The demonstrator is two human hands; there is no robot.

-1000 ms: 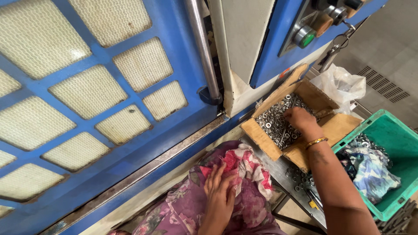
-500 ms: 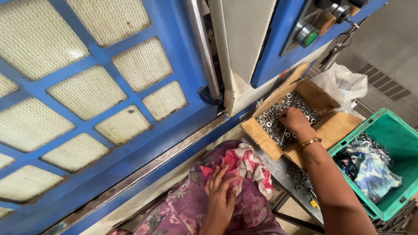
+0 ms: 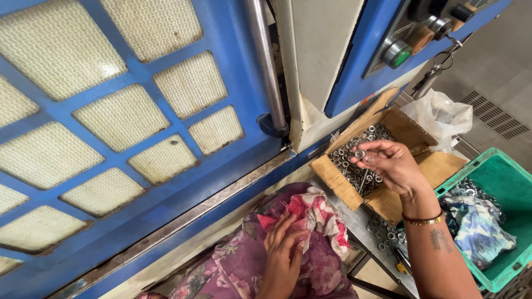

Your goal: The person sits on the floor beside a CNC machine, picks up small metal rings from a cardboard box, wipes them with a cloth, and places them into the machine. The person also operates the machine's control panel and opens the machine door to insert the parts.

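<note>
Right hand (image 3: 394,164) is hovering over the box (image 3: 338,178) of rings (image 3: 354,166), fingers pinching one small ring (image 3: 360,154) — box sitting right under it. Left hand (image 3: 284,250) is lying flat, fingers spread, on the floral cloth (image 3: 321,221). Green bin (image 3: 499,182) is sitting just right of the wrist.

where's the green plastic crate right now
In the head view, the green plastic crate sits at the lower right, just right of the open cardboard box of small metal rings and the right hand.
</note>
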